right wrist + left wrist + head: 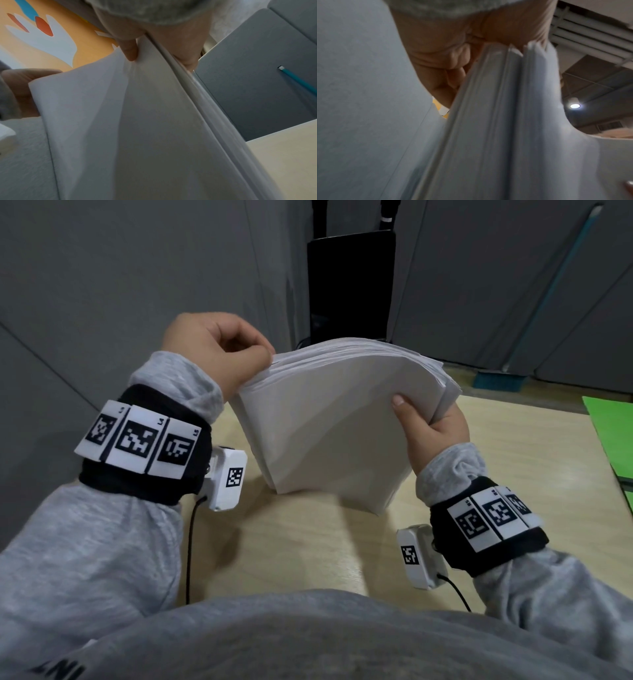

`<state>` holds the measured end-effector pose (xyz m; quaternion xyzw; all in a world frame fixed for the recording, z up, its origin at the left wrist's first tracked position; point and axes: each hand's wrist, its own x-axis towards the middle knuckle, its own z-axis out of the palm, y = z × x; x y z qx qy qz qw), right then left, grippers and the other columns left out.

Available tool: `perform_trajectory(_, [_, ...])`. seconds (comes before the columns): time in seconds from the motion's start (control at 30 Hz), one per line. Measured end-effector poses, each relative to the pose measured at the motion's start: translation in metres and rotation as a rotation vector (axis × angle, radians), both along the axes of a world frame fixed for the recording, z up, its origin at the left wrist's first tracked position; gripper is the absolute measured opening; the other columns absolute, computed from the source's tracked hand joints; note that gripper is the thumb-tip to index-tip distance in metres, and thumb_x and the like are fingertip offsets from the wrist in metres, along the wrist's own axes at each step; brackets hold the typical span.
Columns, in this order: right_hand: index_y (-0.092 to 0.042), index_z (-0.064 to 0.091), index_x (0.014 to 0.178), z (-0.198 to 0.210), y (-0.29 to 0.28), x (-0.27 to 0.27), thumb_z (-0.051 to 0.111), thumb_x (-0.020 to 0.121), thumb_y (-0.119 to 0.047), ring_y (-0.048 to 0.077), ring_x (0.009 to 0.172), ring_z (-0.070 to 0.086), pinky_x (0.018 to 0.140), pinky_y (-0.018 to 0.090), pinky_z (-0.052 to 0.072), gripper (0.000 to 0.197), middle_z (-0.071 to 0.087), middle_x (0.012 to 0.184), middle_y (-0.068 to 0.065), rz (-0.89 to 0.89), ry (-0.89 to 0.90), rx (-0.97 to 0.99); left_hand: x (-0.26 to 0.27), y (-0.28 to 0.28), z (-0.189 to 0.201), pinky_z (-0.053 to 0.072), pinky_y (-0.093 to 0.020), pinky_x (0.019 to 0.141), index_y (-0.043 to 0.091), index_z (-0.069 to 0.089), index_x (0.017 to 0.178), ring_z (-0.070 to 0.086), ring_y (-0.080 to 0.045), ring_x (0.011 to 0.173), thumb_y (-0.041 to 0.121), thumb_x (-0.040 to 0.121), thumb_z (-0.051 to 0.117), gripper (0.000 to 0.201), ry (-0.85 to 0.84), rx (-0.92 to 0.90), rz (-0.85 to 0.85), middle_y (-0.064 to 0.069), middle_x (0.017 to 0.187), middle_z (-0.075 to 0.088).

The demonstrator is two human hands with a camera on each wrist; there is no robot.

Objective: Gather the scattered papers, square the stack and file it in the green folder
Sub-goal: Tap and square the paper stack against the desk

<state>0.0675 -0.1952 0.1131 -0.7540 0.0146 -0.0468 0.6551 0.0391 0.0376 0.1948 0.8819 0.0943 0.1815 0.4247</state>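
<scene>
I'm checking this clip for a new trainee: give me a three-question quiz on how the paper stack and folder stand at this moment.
1. True or false: the paper stack lies flat on the table.
2. Which hands grip the stack? A) only the left hand B) only the right hand C) both
3. Fill in: the green folder lies at the ___ edge of the head view, with no paper in it yet.

Key:
1. False; it stands on its lower edge, bowed, sheets still uneven at the top.
2. C; one hand at each side.
3. Right.
</scene>
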Motion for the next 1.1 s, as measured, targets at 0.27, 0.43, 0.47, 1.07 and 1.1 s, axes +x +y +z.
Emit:
perform_trajectory(0.27, [-0.024, 0.061, 0.113, 0.000, 0.001, -0.001, 0.064, 0.087, -0.026, -0.002, 0.080, 0.059, 0.072, 0.020, 0.051, 0.027, 0.063, 0.085, -0.017, -0.005, 0.020, 0.006, 0.000, 0.002, 0.003, 0.037, 0.000, 0.047, 0.025, 0.070, 0.074, 0.053, 0.002, 0.055, 0.026, 0.075, 0.064, 0.006, -0.005, 0.199, 0.019, 0.014, 0.061, 0.061])
perform_trajectory(0.43, [-0.021, 0.060, 0.118, -0.002, 0.001, 0.001, 0.063, 0.087, -0.027, -0.004, 0.081, 0.058, 0.073, 0.019, 0.050, 0.031, 0.061, 0.087, -0.019, -0.010, 0.019, -0.004, 0.001, -0.002, -0.003, 0.041, -0.010, 0.057, 0.022, 0.066, 0.079, 0.055, -0.007, 0.066, 0.023, 0.079, 0.057, 0.009, -0.124, 0.240, 0.076, 0.010, 0.074, 0.061])
perform_trajectory(0.47, [-0.021, 0.060, 0.120, -0.002, 0.000, 0.002, 0.062, 0.088, -0.027, -0.006, 0.081, 0.057, 0.071, 0.015, 0.049, 0.032, 0.061, 0.087, -0.020, -0.010, 0.013, -0.009, 0.001, -0.003, -0.005, 0.041, -0.012, 0.057, 0.020, 0.065, 0.080, 0.055, -0.007, 0.066, 0.022, 0.080, 0.055, 0.010, -0.156, 0.244, 0.087, 0.007, 0.078, 0.060])
perform_trajectory(1.07, [-0.023, 0.057, 0.126, -0.006, 0.010, 0.012, 0.055, 0.092, -0.030, -0.011, 0.081, 0.052, 0.068, 0.010, 0.042, 0.034, 0.057, 0.086, -0.026, -0.063, -0.007, 0.015, 0.005, -0.010, -0.046, 0.044, -0.034, 0.069, 0.024, 0.044, 0.074, 0.063, -0.023, 0.080, 0.026, 0.080, 0.039, 0.007, -0.341, -0.818, 0.169, -0.010, 0.092, 0.072])
perform_trajectory(1.1, [-0.024, 0.056, 0.126, -0.006, 0.010, 0.013, 0.054, 0.093, -0.030, -0.011, 0.081, 0.051, 0.066, 0.009, 0.041, 0.034, 0.056, 0.086, -0.026, -0.063, -0.011, 0.013, 0.004, -0.010, -0.047, 0.046, -0.033, 0.071, 0.022, 0.044, 0.083, 0.065, -0.022, 0.084, 0.038, 0.079, 0.046, 0.017, -0.316, -0.852, 0.084, -0.011, 0.095, 0.071])
